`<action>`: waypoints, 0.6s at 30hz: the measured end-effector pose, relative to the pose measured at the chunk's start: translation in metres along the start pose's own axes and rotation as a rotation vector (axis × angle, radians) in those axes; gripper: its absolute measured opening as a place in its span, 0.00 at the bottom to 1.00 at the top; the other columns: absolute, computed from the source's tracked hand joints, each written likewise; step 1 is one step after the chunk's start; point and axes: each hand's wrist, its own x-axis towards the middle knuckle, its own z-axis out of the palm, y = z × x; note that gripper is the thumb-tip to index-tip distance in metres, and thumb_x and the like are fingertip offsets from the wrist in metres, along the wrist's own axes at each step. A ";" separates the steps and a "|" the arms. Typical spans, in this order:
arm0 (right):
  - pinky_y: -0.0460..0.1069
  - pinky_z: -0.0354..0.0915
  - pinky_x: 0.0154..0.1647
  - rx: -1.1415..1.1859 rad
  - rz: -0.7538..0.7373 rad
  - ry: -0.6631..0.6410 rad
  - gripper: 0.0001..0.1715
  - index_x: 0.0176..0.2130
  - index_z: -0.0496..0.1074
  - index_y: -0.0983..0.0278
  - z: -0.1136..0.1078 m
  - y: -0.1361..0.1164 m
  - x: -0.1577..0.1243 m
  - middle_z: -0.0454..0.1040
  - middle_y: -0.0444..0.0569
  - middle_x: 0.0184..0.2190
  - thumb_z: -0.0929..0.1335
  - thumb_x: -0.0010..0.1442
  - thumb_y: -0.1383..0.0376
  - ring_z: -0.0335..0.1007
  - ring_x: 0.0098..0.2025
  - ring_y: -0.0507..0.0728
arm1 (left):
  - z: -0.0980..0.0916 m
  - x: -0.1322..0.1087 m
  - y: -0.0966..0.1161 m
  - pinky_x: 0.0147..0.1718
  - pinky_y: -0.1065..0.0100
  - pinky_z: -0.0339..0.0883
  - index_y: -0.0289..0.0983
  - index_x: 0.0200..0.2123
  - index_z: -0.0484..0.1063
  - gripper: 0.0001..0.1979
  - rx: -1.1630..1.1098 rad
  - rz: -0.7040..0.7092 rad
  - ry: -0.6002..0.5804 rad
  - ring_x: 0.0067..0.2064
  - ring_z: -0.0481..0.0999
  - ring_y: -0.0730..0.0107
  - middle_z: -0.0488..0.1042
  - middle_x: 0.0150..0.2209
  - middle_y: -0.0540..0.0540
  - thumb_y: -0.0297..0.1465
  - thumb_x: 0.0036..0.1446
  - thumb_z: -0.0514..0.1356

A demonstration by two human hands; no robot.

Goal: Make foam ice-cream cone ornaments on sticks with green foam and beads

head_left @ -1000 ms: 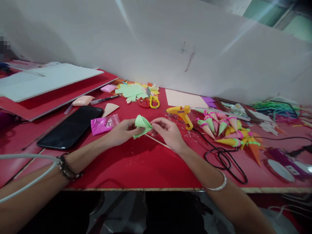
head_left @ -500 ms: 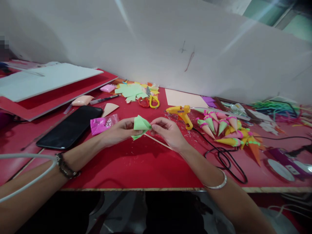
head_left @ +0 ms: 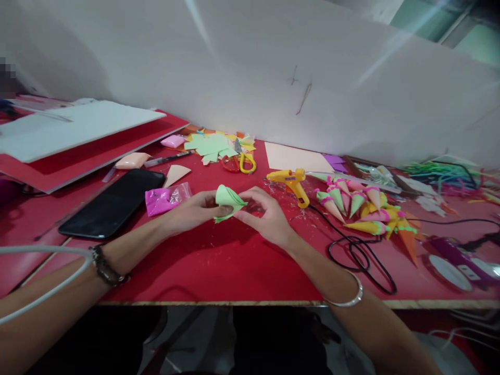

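Both hands meet over the middle of the red table [head_left: 219, 271]. My left hand [head_left: 193, 211] pinches a curled piece of light green paper [head_left: 227, 200], rolled partly into a cone. From the other side my right hand [head_left: 263, 216] closes its fingers on the same green paper. A yellow glue gun [head_left: 292, 182] lies just beyond my right hand, its black cord [head_left: 359, 255] looping to the right. A pile of finished paper cones [head_left: 363, 208] in green, pink and orange lies right of the glue gun.
A black phone [head_left: 113, 203] and a pink plastic packet [head_left: 166, 199] lie left of my hands. Scissors [head_left: 239, 162] and green paper scraps [head_left: 211, 146] sit farther back. A white board [head_left: 66, 127] rests on red sheets at the left. A white wall [head_left: 273, 67] stands behind.
My right hand has moved left and lower, closing on the green paper and covering the thin stick that lay on the table. The paper has curled tighter.
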 end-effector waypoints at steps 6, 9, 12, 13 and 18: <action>0.46 0.63 0.34 0.055 0.022 0.164 0.06 0.32 0.68 0.62 0.001 0.011 0.003 0.67 0.44 0.29 0.65 0.51 0.63 0.64 0.32 0.50 | 0.003 -0.002 0.003 0.29 0.73 0.63 0.36 0.36 0.71 0.13 -0.022 -0.043 -0.084 0.28 0.68 0.76 0.72 0.30 0.48 0.37 0.47 0.58; 0.46 0.64 0.36 0.177 0.055 0.186 0.07 0.35 0.67 0.61 0.001 0.014 0.005 0.69 0.43 0.31 0.64 0.51 0.66 0.66 0.34 0.50 | 0.003 -0.001 0.003 0.27 0.75 0.62 0.36 0.29 0.71 0.10 -0.028 -0.033 -0.115 0.25 0.66 0.79 0.71 0.25 0.50 0.36 0.49 0.56; 0.46 0.65 0.37 0.211 0.054 0.168 0.08 0.35 0.68 0.60 0.001 0.013 0.005 0.69 0.44 0.33 0.64 0.52 0.67 0.66 0.35 0.50 | 0.002 -0.002 0.004 0.28 0.75 0.62 0.35 0.28 0.71 0.09 -0.038 -0.025 -0.121 0.25 0.66 0.78 0.72 0.26 0.49 0.35 0.49 0.56; 0.46 0.65 0.36 0.206 0.047 0.160 0.08 0.34 0.69 0.60 0.001 0.012 0.005 0.69 0.43 0.33 0.64 0.52 0.68 0.66 0.34 0.50 | 0.001 -0.002 0.005 0.29 0.74 0.62 0.35 0.28 0.70 0.08 -0.040 -0.023 -0.133 0.26 0.67 0.77 0.72 0.26 0.49 0.34 0.49 0.56; 0.45 0.63 0.31 0.190 0.018 0.168 0.06 0.31 0.70 0.60 0.000 0.012 0.004 0.67 0.43 0.29 0.64 0.51 0.68 0.64 0.29 0.49 | 0.000 -0.005 0.008 0.33 0.73 0.63 0.36 0.29 0.70 0.07 -0.060 0.011 -0.192 0.31 0.70 0.74 0.72 0.27 0.50 0.33 0.45 0.59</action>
